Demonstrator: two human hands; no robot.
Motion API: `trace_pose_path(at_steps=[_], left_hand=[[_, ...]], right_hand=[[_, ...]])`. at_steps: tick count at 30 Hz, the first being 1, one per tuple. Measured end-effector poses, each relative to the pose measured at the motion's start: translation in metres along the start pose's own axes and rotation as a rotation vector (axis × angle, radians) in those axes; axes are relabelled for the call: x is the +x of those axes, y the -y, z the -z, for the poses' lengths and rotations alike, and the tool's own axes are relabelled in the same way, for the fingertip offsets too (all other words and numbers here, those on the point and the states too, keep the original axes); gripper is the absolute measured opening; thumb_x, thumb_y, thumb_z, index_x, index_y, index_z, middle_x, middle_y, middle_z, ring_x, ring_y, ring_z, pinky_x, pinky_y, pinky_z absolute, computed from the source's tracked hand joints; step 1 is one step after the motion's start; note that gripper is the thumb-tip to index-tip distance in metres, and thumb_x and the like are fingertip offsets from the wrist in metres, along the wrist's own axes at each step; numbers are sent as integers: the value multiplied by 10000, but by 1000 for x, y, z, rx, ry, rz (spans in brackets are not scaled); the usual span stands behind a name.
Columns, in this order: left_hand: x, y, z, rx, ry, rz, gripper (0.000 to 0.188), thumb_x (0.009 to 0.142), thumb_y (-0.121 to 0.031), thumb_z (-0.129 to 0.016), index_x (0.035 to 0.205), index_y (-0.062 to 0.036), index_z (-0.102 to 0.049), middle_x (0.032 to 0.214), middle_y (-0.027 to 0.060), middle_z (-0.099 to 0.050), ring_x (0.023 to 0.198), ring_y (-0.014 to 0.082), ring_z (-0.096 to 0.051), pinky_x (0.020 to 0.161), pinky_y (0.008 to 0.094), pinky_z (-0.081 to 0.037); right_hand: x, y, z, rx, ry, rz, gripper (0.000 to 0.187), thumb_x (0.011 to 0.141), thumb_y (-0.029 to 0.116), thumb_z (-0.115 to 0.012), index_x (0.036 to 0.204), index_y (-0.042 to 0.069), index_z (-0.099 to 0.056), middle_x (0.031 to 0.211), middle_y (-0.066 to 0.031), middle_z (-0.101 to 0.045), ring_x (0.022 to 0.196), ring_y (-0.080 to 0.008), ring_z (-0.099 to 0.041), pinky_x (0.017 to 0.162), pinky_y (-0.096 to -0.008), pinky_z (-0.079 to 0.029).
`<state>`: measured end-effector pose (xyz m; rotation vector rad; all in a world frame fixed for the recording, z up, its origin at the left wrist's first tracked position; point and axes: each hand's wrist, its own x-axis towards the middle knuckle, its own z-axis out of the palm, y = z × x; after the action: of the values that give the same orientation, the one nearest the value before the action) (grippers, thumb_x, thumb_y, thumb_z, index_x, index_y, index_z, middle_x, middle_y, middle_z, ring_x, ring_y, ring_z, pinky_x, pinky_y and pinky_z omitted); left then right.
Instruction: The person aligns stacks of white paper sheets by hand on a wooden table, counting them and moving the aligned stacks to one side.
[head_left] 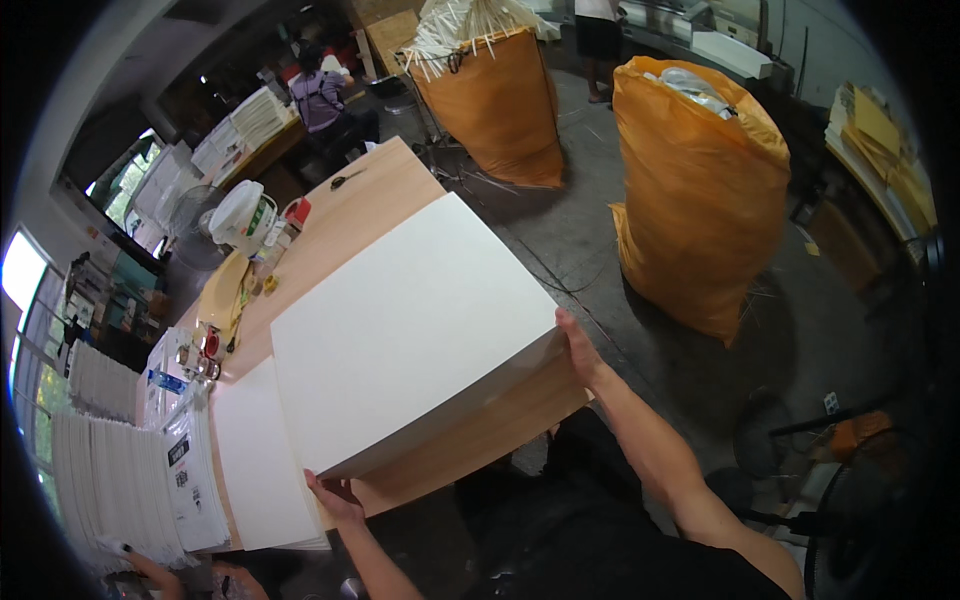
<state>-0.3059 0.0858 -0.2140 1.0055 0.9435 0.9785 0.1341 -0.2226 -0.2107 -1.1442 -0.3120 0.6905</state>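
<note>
A large, thick white block, which looks like a stack of white paper sheets [410, 310], lies on the wooden table [400, 170] in front of me. My left hand [337, 498] grips its near left corner, the thumb near the top edge and the fingers curled under. At the near right corner, my right hand [578, 348] presses along the side with the thumb up by the top edge. The near side of the stack is in shadow, so single sheets cannot be made out. Flat white sheets [262, 460] lie close beside it on the left.
Tall paper stacks [110, 490] stand at the left, with another person's hand [150, 575] below them. Tape rolls, a white bucket [240, 215] and scissors [347, 179] lie along the table's far side. Orange sacks [700, 190] stand on the floor; two people are farther back.
</note>
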Motion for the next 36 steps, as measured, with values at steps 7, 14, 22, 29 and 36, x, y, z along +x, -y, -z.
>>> trace_pose_path(at_steps=[7,14,22,29,36], left_hand=[[12,-46,-6,235,-402,-611,518,1082,-395,-460,1447,-34,-529,1461,149,-575,1334,251,-538,1166,442,-366],[-49,-89,-269,712,712,-978,329,861,28,-696,1183,-40,-698,1056,110,-746,1028,278,-719,1043,439,-522],[-25,-41,-315,648,941,-853,226,885,31,-690,1088,-58,-734,1015,102,-723,935,274,-715,959,412,-561],[-26,-41,-317,575,943,-691,239,913,-69,-746,1151,-52,-732,1350,171,-636,1187,306,-662,965,378,-555],[-27,-54,-312,611,1044,-788,553,741,-235,-938,1218,-48,-729,1303,150,-677,1201,295,-663,1020,391,-537]], right_hand=[[-17,27,-1,-37,20,39,801,991,727,-509,1385,32,-566,1358,-96,-586,1281,-184,-505,1100,-346,-378],[-29,84,1,-872,-221,190,619,979,629,-622,898,15,-644,775,-84,-634,804,-229,-649,721,-415,-489],[-22,131,-20,-1280,-14,217,546,1031,503,-590,800,9,-619,764,-161,-643,711,-364,-638,655,-466,-497],[-4,116,-90,-844,-242,492,405,974,341,-708,749,56,-528,639,-88,-586,537,-225,-594,546,-373,-479],[4,137,-90,30,21,64,306,991,224,-678,744,122,-529,646,6,-579,540,-88,-574,481,-243,-400]])
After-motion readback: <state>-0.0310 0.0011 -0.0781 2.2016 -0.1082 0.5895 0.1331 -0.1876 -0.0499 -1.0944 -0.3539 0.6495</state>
